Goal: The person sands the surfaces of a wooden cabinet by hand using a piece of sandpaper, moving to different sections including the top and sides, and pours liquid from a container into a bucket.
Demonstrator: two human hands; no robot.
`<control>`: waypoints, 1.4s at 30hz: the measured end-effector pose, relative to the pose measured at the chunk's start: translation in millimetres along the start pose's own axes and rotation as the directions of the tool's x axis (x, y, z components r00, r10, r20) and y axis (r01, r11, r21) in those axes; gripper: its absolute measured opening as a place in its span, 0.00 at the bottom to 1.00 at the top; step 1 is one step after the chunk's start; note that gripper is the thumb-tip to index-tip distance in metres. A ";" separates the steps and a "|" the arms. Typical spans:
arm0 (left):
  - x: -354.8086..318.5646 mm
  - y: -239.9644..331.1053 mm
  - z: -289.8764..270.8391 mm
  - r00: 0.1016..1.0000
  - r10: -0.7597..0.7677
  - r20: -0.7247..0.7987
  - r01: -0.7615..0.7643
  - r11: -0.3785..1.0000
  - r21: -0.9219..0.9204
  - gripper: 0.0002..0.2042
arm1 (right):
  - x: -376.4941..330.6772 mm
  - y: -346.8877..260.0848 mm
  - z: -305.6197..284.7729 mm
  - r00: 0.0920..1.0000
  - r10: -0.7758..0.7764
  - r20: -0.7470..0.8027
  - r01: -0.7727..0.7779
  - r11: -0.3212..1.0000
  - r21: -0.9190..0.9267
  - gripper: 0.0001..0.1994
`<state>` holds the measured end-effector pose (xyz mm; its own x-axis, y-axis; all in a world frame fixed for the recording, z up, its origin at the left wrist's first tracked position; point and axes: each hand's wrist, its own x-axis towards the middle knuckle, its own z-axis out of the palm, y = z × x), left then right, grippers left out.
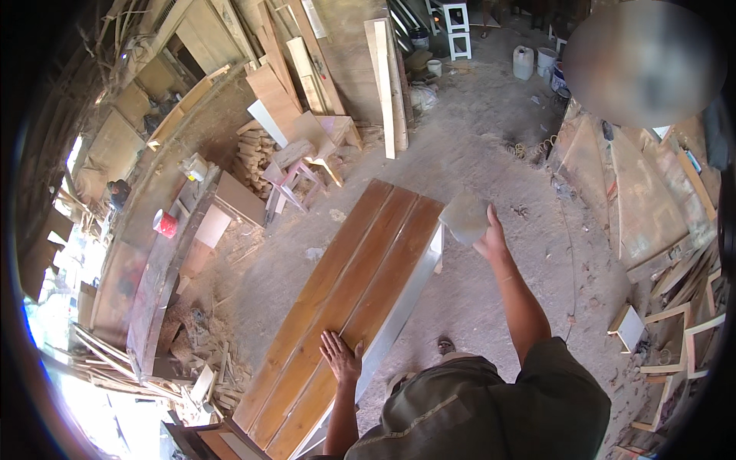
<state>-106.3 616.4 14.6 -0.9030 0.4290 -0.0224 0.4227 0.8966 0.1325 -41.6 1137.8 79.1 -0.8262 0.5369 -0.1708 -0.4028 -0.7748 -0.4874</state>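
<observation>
A long wooden tabletop [360, 261] of three brown boards runs slantwise in front of me, with a pale side edge. My left hand [341, 359] lies flat on its near part, fingers stretched out. Past the far right corner of the top, my right hand [494, 238] grips a pale grey sheet [464, 218] by its right side. The sheet looks flat and thin, and its exact kind cannot be made out. It appears raised beside the boards; whether it touches them I cannot tell.
Left stands a long workbench [149, 268] with a red pot [165, 223]. A pinkish stool [291, 180] and leaning boards [386, 92] are at the back. Wooden frames [667, 345] lie at right. Wood scraps and shavings [192, 337] cover the floor at left.
</observation>
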 end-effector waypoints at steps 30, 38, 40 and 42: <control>92.3 179.0 -97.5 0.993 -0.105 -0.046 -0.059 -0.123 -0.991 0.36 | -97.2 162.9 88.6 0.929 -0.267 0.256 0.360 0.500 -0.787 0.33; 67.2 247.8 -114.7 0.841 0.521 -0.148 -0.080 -0.151 -0.985 0.37 | -75.4 131.3 65.6 0.992 -0.127 0.007 0.091 0.672 -0.735 0.31; 64.1 242.3 -149.9 0.703 0.674 -0.226 -0.198 -0.120 -0.973 0.40 | -60.0 83.6 62.7 0.958 -0.281 -0.065 0.182 0.763 -0.620 0.35; 84.4 232.5 -162.6 0.709 0.647 -0.281 -0.265 -0.125 -0.956 0.39 | -50.3 63.6 43.9 0.867 -0.421 -0.267 0.210 0.793 -0.572 0.37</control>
<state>-96.8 843.1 204.7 -0.3882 0.8533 0.3482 0.1128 -0.3310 0.9369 -43.0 1046.8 94.4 -0.4414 0.8809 -0.1710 -0.2673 -0.3110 -0.9120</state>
